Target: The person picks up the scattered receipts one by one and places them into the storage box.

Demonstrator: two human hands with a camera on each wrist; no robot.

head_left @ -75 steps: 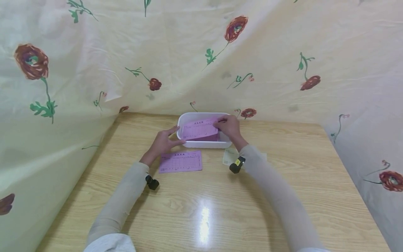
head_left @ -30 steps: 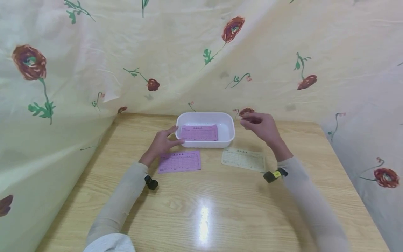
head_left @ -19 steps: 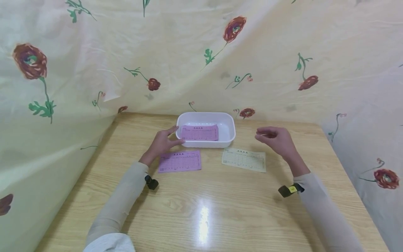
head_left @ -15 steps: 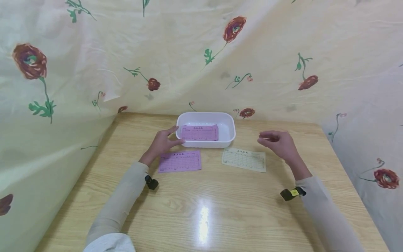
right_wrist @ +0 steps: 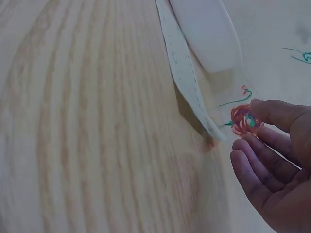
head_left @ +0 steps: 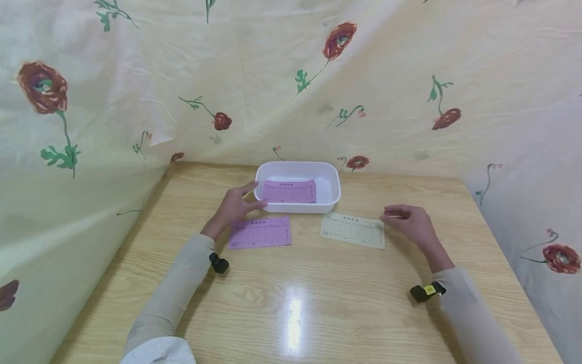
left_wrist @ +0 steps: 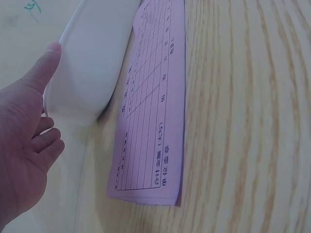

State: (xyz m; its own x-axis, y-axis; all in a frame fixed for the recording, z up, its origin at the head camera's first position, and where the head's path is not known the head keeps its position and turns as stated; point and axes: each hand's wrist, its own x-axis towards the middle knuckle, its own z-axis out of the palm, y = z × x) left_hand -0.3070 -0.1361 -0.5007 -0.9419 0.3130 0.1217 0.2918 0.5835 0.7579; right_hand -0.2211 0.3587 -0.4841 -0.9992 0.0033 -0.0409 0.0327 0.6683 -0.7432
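A white plastic tub stands at the back of the table, with purple printed paper slips lying flat inside it. My left hand holds the tub's left end, thumb at the near side and a finger at the far side; the left wrist view shows the thumb against the white wall. In front of the tub lies another purple slip. To its right is a pale green printed slip, its right end lifted in the right wrist view. My right hand hovers beside that end, fingers loosely bent, holding nothing.
The wood-grain table carries a bright light reflection near its front. A flowered cloth hangs along the back and both sides, right behind the tub.
My right hand laid a purple slip in the tub, let go, and withdrew to the right, then came down toward the pale green slip. My left hand stayed at the tub.
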